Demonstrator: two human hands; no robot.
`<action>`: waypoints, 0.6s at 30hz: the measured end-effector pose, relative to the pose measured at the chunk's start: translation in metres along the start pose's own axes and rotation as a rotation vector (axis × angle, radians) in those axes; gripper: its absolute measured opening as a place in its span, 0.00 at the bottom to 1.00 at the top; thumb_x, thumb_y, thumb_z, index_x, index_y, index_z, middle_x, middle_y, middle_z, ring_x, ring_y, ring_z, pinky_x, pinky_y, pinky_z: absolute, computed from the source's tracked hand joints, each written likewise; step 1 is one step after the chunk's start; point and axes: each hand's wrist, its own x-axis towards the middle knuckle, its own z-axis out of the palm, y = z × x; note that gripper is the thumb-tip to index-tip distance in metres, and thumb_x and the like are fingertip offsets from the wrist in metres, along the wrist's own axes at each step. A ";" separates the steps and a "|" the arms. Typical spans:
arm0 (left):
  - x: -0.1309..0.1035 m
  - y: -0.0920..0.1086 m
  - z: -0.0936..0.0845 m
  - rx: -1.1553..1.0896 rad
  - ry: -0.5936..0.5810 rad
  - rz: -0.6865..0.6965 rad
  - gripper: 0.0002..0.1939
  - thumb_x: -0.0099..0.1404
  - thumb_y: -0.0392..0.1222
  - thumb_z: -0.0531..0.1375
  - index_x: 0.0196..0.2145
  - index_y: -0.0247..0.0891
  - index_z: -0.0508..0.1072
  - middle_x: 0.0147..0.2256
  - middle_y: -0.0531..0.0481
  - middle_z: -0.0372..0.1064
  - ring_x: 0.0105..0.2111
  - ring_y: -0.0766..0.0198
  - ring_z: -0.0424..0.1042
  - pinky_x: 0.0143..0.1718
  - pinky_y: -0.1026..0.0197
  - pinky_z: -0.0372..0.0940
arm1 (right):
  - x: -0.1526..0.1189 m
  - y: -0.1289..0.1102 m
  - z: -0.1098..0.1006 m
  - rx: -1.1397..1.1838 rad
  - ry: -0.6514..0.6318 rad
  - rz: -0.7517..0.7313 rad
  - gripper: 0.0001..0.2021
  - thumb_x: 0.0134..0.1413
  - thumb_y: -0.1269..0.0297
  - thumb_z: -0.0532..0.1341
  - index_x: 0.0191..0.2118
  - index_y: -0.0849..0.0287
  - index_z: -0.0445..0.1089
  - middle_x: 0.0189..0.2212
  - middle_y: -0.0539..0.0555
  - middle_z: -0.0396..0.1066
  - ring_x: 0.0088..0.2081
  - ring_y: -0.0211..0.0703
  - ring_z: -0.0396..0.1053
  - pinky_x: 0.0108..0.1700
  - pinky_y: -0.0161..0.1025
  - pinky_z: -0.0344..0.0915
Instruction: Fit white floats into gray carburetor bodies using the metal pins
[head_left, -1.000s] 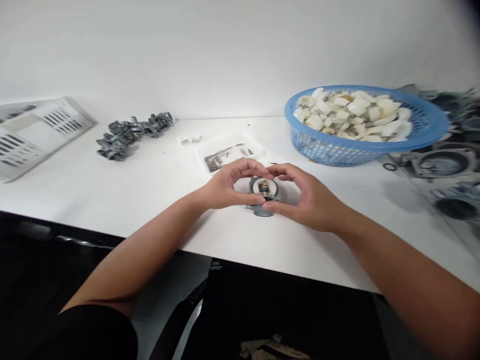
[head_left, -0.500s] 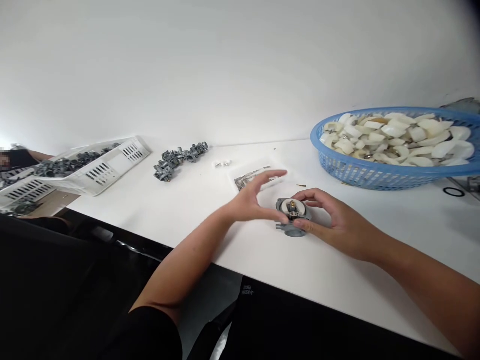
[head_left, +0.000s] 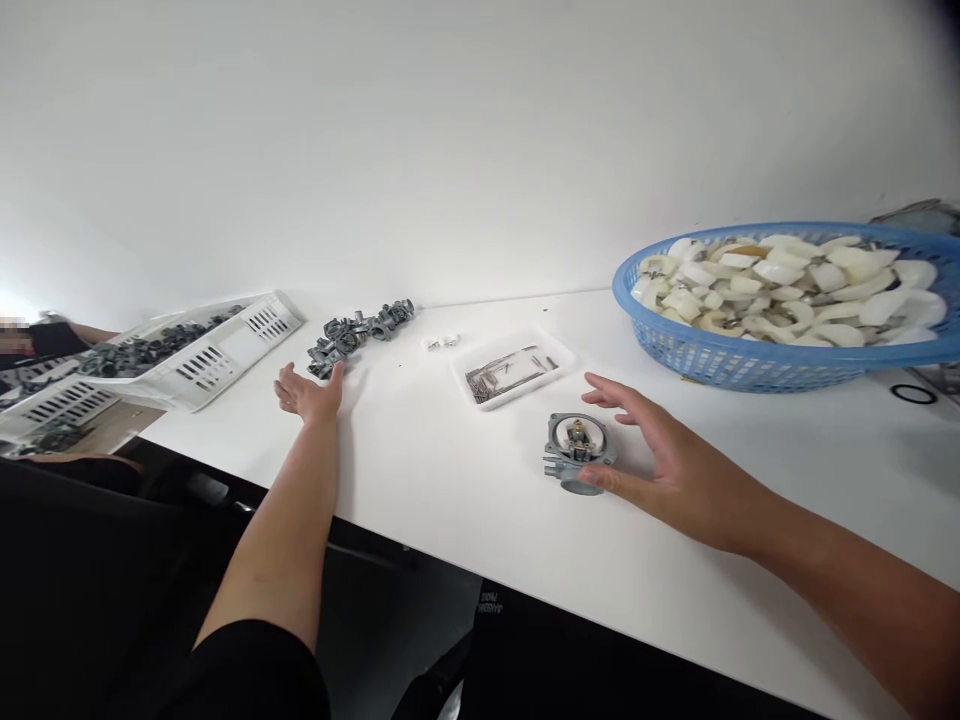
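Observation:
A grey metal carburetor (head_left: 574,482) with a white float ring and a brass piece in its open top stands on the white table. My right hand (head_left: 675,470) is beside it, fingers spread, with the thumb tip overlapping its right edge; whether the thumb touches it I cannot tell. My left hand (head_left: 313,395) reaches out on the left with fingers apart and nothing in it. Just beyond it lies a cluster of grey carburetor bodies (head_left: 360,332). Between the hands sits a shallow white tray (head_left: 491,404) of thin metal pins.
A blue basket (head_left: 720,365) full of white plastic float pieces stands at the right. White slotted crates (head_left: 202,365) with grey metal parts are at the left, near another person's arm (head_left: 94,334). Small silvery pieces (head_left: 442,342) lie behind the tray. A black ring (head_left: 913,394) rests at far right.
My left hand has left the carburetor and swung left toward the grey carburetor bodies. The fingers of my right hand have opened away from the carburetor, uncovering it and the tray.

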 end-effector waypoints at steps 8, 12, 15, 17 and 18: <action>0.021 -0.005 0.022 0.212 -0.055 0.184 0.26 0.63 0.47 0.58 0.58 0.40 0.65 0.64 0.39 0.57 0.63 0.43 0.58 0.63 0.43 0.56 | 0.001 0.000 -0.011 -0.071 0.009 -0.030 0.52 0.46 0.35 0.66 0.71 0.39 0.40 0.70 0.54 0.50 0.67 0.70 0.53 0.58 0.63 0.67; 0.018 -0.005 0.019 0.195 0.000 0.093 0.25 0.63 0.39 0.55 0.58 0.34 0.60 0.58 0.34 0.63 0.57 0.42 0.65 0.57 0.42 0.61 | -0.001 -0.001 -0.008 -0.041 -0.013 -0.073 0.50 0.49 0.35 0.64 0.72 0.42 0.40 0.70 0.56 0.50 0.68 0.69 0.52 0.59 0.64 0.66; 0.015 -0.007 0.017 0.189 0.047 0.081 0.27 0.63 0.40 0.57 0.58 0.35 0.56 0.55 0.35 0.65 0.58 0.43 0.64 0.58 0.42 0.59 | -0.002 0.001 -0.005 -0.004 -0.019 -0.114 0.46 0.54 0.35 0.60 0.72 0.45 0.41 0.71 0.57 0.49 0.68 0.67 0.51 0.62 0.65 0.62; 0.013 -0.008 0.015 0.173 0.045 0.096 0.27 0.62 0.41 0.58 0.57 0.37 0.56 0.54 0.37 0.66 0.57 0.45 0.65 0.58 0.45 0.60 | -0.002 0.002 -0.004 0.021 -0.003 -0.155 0.42 0.58 0.37 0.58 0.72 0.46 0.42 0.71 0.57 0.48 0.69 0.65 0.50 0.65 0.65 0.58; 0.011 -0.009 0.014 0.159 0.039 0.103 0.26 0.62 0.41 0.58 0.56 0.37 0.57 0.54 0.38 0.66 0.56 0.46 0.66 0.56 0.47 0.62 | -0.002 0.003 -0.004 0.029 0.012 -0.175 0.40 0.60 0.38 0.56 0.72 0.46 0.43 0.71 0.56 0.48 0.70 0.63 0.49 0.66 0.64 0.57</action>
